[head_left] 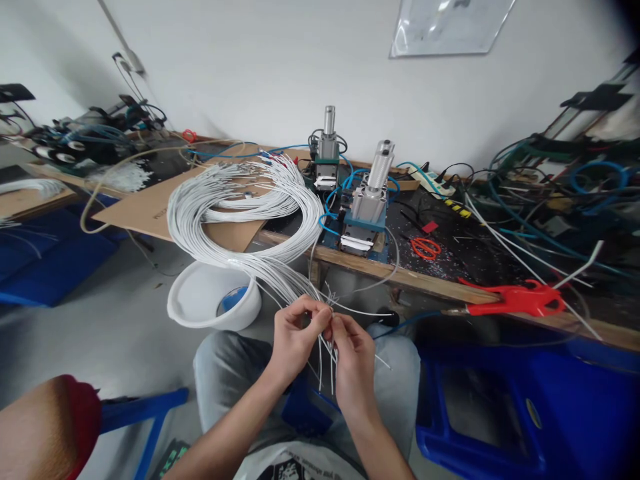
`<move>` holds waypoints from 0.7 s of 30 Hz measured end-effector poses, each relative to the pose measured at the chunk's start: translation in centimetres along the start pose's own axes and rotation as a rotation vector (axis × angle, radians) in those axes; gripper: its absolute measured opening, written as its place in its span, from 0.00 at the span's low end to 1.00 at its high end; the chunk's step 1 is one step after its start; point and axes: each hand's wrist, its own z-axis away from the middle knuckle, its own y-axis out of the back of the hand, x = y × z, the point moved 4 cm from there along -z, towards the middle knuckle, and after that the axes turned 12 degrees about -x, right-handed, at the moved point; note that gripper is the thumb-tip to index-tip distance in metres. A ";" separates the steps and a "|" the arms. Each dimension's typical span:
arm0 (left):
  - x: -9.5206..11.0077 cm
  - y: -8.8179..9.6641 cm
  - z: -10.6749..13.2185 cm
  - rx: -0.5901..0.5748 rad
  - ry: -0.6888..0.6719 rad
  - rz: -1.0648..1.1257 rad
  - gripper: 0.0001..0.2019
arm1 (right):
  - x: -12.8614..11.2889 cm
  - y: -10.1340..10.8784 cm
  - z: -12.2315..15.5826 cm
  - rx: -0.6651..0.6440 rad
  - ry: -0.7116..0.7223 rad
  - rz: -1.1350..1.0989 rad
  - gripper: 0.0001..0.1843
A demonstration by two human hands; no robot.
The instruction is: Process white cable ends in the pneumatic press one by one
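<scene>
A big looped bundle of thin white wires point(240, 207) lies on a cardboard sheet point(150, 210) on the bench and trails down to my lap. My left hand point(295, 340) is closed, pinching the wire ends just above my knees. My right hand point(353, 360) is closed too, its fingers gripping the same wire ends right beside the left; loose ends hang down between the two hands. Two small pneumatic press machines point(367, 200) stand on the bench behind the hands.
A white bowl point(210, 300) sits on the floor below the bench edge. Orange scissors point(426, 248) and a red-handled tool point(515, 300) lie on the bench at right among cables. Blue crates point(525, 407) stand at right, a blue stool point(135, 413) at lower left.
</scene>
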 end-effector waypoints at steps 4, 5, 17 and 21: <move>-0.4 -0.4 0.1 0.065 0.052 0.204 0.11 | 0.0 -0.4 0.1 0.014 -0.007 -0.015 0.18; -0.7 -0.6 0.1 0.080 0.093 0.296 0.12 | 0.0 -0.5 0.1 0.020 -0.008 -0.017 0.18; 0.0 -0.9 0.3 0.027 0.079 0.210 0.12 | -0.3 -0.5 0.4 -0.021 -0.013 -0.016 0.18; 2.0 -0.1 1.1 0.154 -0.302 -0.388 0.07 | -0.1 -0.7 0.6 -0.029 -0.043 -0.069 0.17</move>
